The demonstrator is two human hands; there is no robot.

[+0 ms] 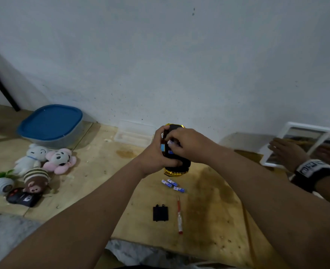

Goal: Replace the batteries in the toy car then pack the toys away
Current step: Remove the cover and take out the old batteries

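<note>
The toy car (179, 165), black underside up with gold trim, is held above the wooden table (106, 183). My left hand (156, 152) grips the car's left side. My right hand (185, 144) pinches a blue-and-white battery (171, 142) at the open battery compartment. Three more blue batteries (172, 185) lie on the table just below the car. The black battery cover (160, 213) lies nearer me, with a red-handled screwdriver (179, 215) beside it on its right.
A blue-lidded container (50, 125) stands at the back left, a clear plastic box (134, 133) by the wall. Plush toys (43, 162), a white ball (1, 186) and a black remote (22, 198) lie at left. Another person's hands (288, 152) touch a white-framed picture (296, 140) at right.
</note>
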